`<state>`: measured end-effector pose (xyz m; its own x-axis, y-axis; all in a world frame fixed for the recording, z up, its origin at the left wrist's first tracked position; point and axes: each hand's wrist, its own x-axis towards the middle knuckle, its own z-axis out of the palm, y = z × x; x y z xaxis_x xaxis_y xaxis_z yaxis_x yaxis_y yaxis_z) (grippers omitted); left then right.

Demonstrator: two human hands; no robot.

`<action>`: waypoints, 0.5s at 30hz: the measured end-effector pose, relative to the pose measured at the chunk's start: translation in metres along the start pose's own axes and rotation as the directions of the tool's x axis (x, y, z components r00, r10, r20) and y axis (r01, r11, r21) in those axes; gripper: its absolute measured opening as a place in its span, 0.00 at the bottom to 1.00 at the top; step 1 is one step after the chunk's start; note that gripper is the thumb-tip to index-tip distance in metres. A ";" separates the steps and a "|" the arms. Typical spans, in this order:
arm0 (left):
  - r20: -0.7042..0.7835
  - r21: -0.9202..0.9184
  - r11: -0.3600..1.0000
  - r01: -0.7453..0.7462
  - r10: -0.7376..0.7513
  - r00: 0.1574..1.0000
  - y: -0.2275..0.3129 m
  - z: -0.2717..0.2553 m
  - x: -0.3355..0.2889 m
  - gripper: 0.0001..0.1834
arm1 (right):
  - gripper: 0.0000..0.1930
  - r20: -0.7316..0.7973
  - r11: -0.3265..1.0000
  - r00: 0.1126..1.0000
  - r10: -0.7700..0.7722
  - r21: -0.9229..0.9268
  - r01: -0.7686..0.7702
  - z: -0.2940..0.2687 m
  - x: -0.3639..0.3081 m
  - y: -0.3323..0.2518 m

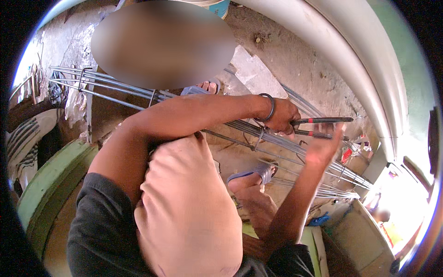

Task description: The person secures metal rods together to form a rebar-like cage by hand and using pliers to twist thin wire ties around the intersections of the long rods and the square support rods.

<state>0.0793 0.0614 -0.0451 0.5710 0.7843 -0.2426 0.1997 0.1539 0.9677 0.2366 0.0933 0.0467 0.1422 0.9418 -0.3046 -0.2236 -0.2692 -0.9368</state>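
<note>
My left arm, in a dark sleeve, reaches across my raised knee. My left hand [282,116] is closed around a plier-like tool [323,120] with two black handles banded in red, which point right; its head is hidden in the hand. My right hand [324,144] is raised beside the handle ends, smeared by motion, so its grip on them is unclear. Below both hands runs a long reinforcing bar cage [242,127] of thin steel bars. Bent wire stirrups [259,138] cross it at intervals, and it slants from upper left to lower right.
Sandalled feet rest near the bars, one sandal [265,171] on the near side. Large pale pipes [369,69] curve along the right. A flat broken slab [258,74] lies beyond the cage. Green planks [50,184] stand at lower left. A blurred patch covers the upper middle.
</note>
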 end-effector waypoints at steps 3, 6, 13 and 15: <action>-0.062 0.284 0.921 -0.268 0.296 0.953 0.003 0.003 0.003 0.14 | 0.29 -0.179 0.874 0.871 -0.457 -0.274 0.401 0.001 -0.007 -0.054; 0.030 0.237 0.947 -0.219 0.218 0.975 0.001 0.007 0.006 0.16 | 0.31 0.834 0.150 0.521 -0.182 -0.500 0.853 0.032 0.009 -0.080; -0.150 0.213 0.932 -0.294 0.329 0.933 -0.023 0.017 0.020 0.16 | 0.36 0.487 -0.426 0.362 0.795 0.023 0.904 0.067 0.006 -0.053; -0.151 0.317 0.908 -0.274 0.334 0.930 -0.029 0.019 0.029 0.16 | 0.36 0.691 -0.542 0.380 0.616 0.022 0.840 0.062 0.001 -0.046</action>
<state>0.1048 0.0681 -0.0816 0.4777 0.8719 0.1078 0.2770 -0.2659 0.9233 0.1875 0.1194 0.0997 -0.7496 0.3307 -0.5734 0.2197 0.9414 0.2558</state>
